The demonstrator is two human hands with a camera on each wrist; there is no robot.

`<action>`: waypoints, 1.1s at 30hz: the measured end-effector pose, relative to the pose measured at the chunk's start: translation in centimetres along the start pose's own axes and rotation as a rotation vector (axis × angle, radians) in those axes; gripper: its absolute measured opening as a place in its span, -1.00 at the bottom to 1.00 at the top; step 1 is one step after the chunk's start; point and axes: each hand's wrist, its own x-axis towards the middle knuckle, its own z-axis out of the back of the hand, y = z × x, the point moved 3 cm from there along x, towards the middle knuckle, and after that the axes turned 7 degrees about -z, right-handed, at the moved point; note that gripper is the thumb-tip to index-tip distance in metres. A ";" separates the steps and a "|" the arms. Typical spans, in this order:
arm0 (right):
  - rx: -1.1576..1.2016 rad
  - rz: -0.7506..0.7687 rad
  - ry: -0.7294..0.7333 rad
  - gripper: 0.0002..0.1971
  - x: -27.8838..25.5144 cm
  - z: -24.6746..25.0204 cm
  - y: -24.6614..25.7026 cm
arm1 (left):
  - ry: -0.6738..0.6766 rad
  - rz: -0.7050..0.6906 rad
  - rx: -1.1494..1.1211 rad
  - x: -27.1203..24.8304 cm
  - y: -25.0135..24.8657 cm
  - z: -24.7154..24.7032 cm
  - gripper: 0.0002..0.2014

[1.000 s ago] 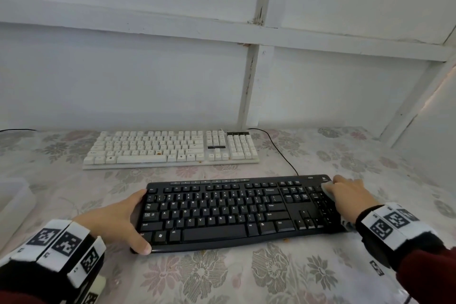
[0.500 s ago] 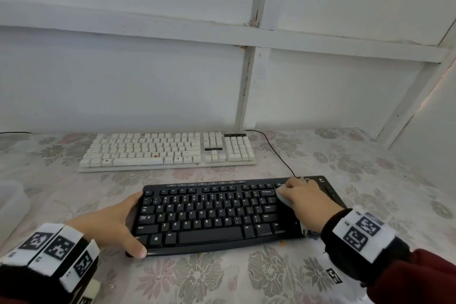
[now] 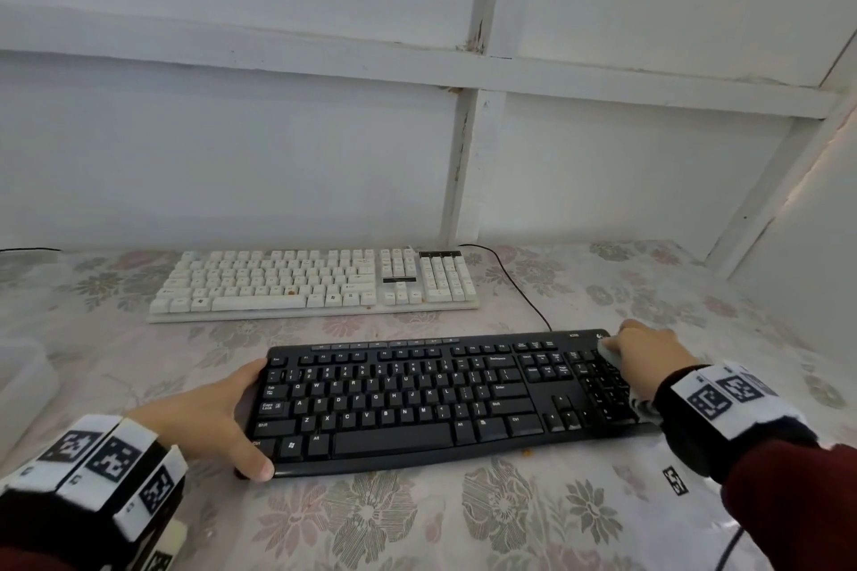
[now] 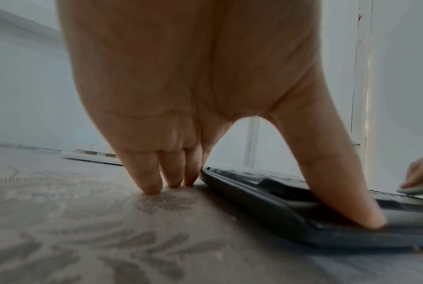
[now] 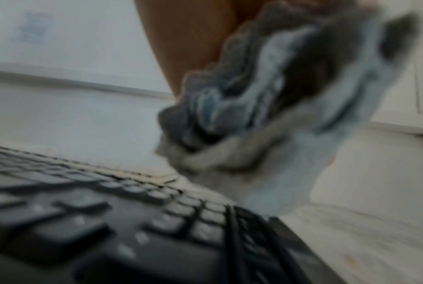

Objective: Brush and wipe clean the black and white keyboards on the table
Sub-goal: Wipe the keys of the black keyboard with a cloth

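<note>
The black keyboard [image 3: 431, 403] lies near the table's front edge, and the white keyboard [image 3: 315, 281] sits behind it by the wall. My left hand [image 3: 218, 417] holds the black keyboard's left end [image 4: 266, 194], thumb on the front corner and fingers straight down on the tablecloth. My right hand [image 3: 649, 350] presses a bunched pale grey-blue cloth [image 3: 610, 350] onto the number pad at the far right corner. In the right wrist view the cloth [image 5: 266, 107] is crumpled under the palm above the keys [image 5: 108, 217], all blurred.
A floral tablecloth [image 3: 463, 519] covers the table. A black cable [image 3: 514, 281] runs from the wall toward the black keyboard's back edge. A pale plastic box [image 3: 23, 380] sits at the left edge. White panelled walls close in behind and on the right.
My right hand with the cloth swept left across the black keyboard to its middle, then back right to the number pad corner. The left hand has kept its hold on the left end.
</note>
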 end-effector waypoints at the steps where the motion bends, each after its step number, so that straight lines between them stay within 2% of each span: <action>1: 0.036 0.038 -0.016 -0.64 0.0 0.2 0.8 | -0.003 -0.002 -0.001 0.0 0.0 0.0 0.29; 4: 0.085 0.221 -0.001 -0.81 -1.4 0.0 5.0 | -0.010 0.004 0.008 -0.1 0.0 0.0 0.33; 7: 0.037 0.306 0.107 -0.70 -3.1 -1.2 7.8 | -0.014 0.008 0.010 -0.1 0.0 0.0 0.32; 9: 0.027 0.302 0.065 -0.66 -3.2 -1.4 7.6 | -0.014 0.008 0.019 -0.2 0.0 0.0 0.33; 17: -0.023 0.050 0.045 -0.73 -0.8 -1.7 0.8 | -0.010 0.016 0.030 -0.4 -0.4 -0.1 0.31; 21: -0.044 -0.049 0.062 -0.63 0.2 -0.9 -0.4 | -0.002 0.010 0.026 -0.4 -0.5 -0.1 0.34; 24: -0.036 -0.065 0.046 -0.64 0.9 -0.4 -0.1 | 0.006 0.011 0.039 -0.6 -0.7 -0.1 0.34; 27: 0.056 0.069 0.008 -0.75 0.7 -0.2 2.4 | 0.014 0.016 0.040 -0.6 -0.8 -0.2 0.34; 30: 0.215 0.247 0.071 -0.75 -0.5 -0.3 7.4 | 0.014 0.002 0.048 -0.7 -1.1 -0.2 0.30; 33: 0.239 0.411 0.095 -0.76 -1.6 -0.2 12.7 | 0.011 -0.007 0.050 -0.8 -1.1 -0.2 0.34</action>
